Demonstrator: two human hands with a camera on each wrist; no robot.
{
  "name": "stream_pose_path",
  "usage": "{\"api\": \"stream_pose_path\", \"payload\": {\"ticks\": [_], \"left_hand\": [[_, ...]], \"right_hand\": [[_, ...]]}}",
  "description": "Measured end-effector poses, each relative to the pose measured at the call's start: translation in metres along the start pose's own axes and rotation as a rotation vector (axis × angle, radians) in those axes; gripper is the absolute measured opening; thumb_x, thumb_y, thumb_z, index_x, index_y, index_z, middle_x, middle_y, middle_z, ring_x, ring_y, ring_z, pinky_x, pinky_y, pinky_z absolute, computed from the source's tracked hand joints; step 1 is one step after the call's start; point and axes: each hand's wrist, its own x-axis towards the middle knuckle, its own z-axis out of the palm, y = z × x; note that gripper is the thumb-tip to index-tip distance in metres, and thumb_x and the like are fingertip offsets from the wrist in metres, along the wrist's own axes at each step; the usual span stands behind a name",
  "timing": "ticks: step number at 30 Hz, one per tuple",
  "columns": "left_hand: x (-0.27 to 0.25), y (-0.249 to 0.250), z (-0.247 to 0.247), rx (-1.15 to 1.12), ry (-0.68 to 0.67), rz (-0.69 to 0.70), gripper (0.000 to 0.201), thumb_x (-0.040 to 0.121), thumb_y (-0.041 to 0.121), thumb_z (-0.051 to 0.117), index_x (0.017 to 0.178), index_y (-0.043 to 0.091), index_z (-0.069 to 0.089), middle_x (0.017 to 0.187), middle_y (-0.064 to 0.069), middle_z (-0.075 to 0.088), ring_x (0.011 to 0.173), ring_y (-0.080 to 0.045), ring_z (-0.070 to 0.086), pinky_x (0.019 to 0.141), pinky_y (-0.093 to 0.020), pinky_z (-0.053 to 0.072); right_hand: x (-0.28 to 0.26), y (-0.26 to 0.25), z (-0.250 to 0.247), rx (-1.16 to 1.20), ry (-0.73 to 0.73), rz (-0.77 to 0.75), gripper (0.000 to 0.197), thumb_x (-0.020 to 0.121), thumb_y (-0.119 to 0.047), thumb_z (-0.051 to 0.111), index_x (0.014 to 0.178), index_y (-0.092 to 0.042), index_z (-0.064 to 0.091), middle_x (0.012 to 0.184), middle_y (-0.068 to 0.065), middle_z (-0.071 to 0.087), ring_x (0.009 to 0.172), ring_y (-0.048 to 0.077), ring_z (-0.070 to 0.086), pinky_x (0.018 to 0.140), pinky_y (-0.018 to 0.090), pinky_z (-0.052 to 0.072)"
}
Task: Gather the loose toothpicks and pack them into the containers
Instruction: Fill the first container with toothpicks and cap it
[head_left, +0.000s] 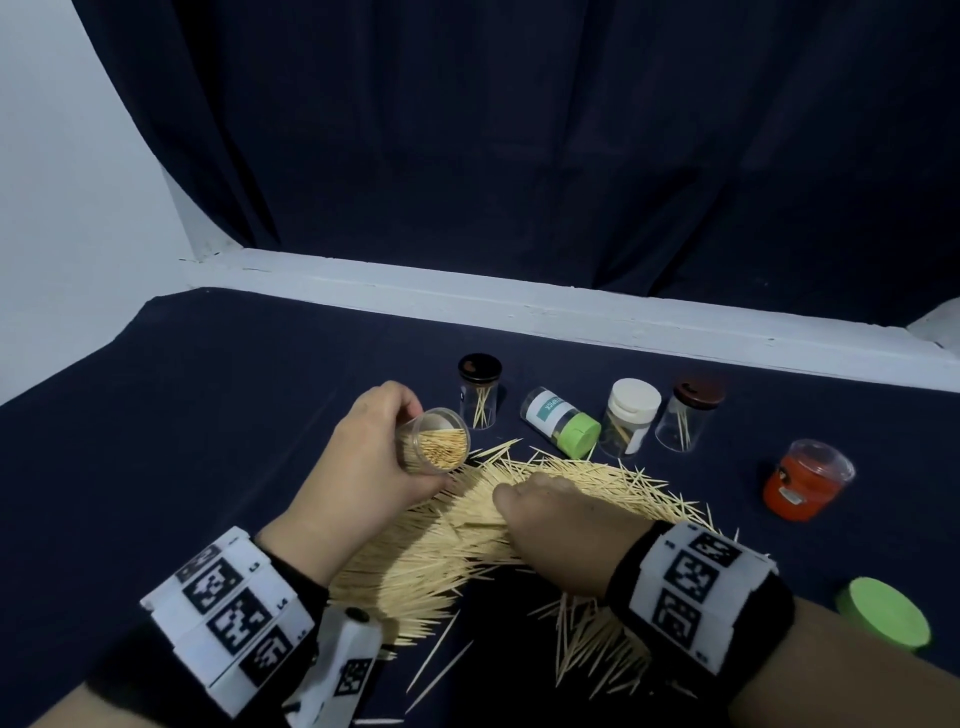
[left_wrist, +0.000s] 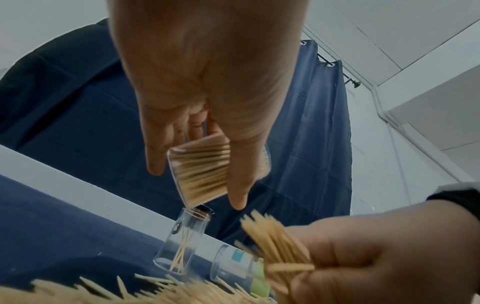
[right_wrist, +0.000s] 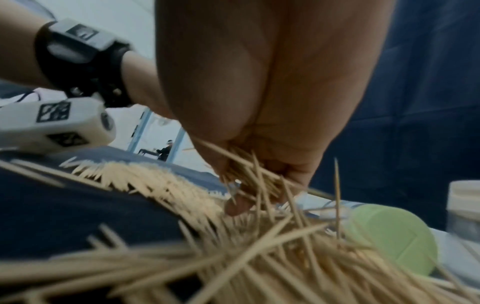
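Observation:
A big heap of loose toothpicks (head_left: 457, 540) lies on the dark cloth in front of me. My left hand (head_left: 374, 457) holds a small clear container (head_left: 439, 440), tilted with its open mouth toward me and mostly full of toothpicks; the left wrist view shows that container (left_wrist: 202, 170) between thumb and fingers. My right hand (head_left: 566, 525) is down on the heap, its fingers pinching a bundle of toothpicks (left_wrist: 275, 244). In the right wrist view the bundle (right_wrist: 249, 174) sticks out from under the curled fingers.
Behind the heap stand a clear jar with a black lid (head_left: 479, 391), a white-lidded jar (head_left: 629, 415) and a brown-lidded jar (head_left: 688, 415). A green-capped jar (head_left: 561, 421) lies on its side. A red jar (head_left: 805, 486) and a loose green lid (head_left: 883, 613) sit at the right.

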Motion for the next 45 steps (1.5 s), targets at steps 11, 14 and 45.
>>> {"api": "stream_pose_path", "payload": {"ticks": [11, 14, 45], "left_hand": [[0.010, 0.002, 0.003, 0.085, -0.062, -0.029, 0.051, 0.062, 0.019, 0.086, 0.089, 0.026, 0.044, 0.095, 0.012, 0.046, 0.085, 0.002, 0.045, 0.060, -0.013, 0.033], [0.011, 0.006, 0.007, 0.087, -0.086, -0.009, 0.051, 0.061, 0.019, 0.086, 0.087, 0.026, 0.044, 0.094, 0.012, 0.045, 0.082, -0.001, 0.046, 0.059, -0.015, 0.033], [0.009, 0.031, 0.025, 0.169, -0.206, 0.111, 0.054, 0.060, 0.028, 0.086, 0.096, 0.025, 0.046, 0.100, 0.011, 0.047, 0.086, -0.006, 0.048, 0.074, -0.025, 0.044]], "right_hand": [[-0.006, 0.023, -0.045, 0.127, 0.147, 0.094, 0.005, 0.100, -0.016, 0.034, 0.098, -0.012, 0.035, 0.073, 0.000, 0.039, 0.072, 0.023, 0.049, 0.069, 0.039, 0.046], [-0.009, 0.019, -0.051, 0.067, 0.159, 0.079, 0.009, 0.099, -0.015, 0.035, 0.090, -0.012, 0.032, 0.069, 0.001, 0.045, 0.054, 0.015, 0.042, 0.052, 0.031, 0.035], [-0.007, -0.010, -0.073, 0.119, -0.004, 0.170, 0.088, 0.094, -0.013, 0.049, 0.148, -0.015, -0.020, 0.076, 0.002, 0.047, 0.062, 0.013, 0.048, 0.051, 0.027, 0.033]]}}
